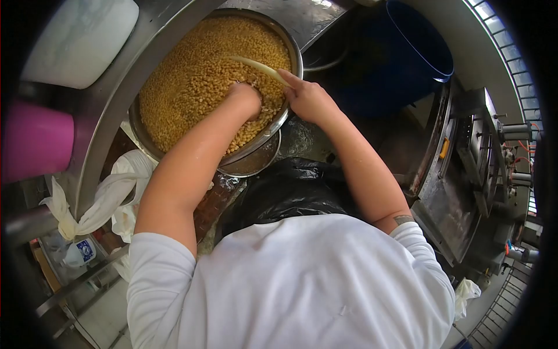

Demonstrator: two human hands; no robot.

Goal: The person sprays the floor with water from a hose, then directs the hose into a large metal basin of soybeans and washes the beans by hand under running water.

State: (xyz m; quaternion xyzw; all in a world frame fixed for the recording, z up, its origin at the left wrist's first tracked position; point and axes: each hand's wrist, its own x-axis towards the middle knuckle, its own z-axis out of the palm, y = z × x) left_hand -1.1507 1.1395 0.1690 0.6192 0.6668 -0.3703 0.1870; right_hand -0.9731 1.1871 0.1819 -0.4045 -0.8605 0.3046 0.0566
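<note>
A wide metal bowl [296, 55] is filled with small yellow beans or kernels [192, 75]. My left hand [247, 96] is sunk into them at the bowl's right-hand part, its fingers hidden below the surface. At the bowl's right rim, my right hand [308, 100] grips the end of a pale, curved, flat tool [261, 68]. The tool reaches left over the kernels, and its far end touches or dips into them.
Under the bowl's near edge is a round pan [256, 160]. A large blue barrel [401, 64] stands at the upper right, metal equipment [459, 186] at the right. On the left are a pink container [38, 139], a white container [81, 41] and a knotted cloth [107, 192].
</note>
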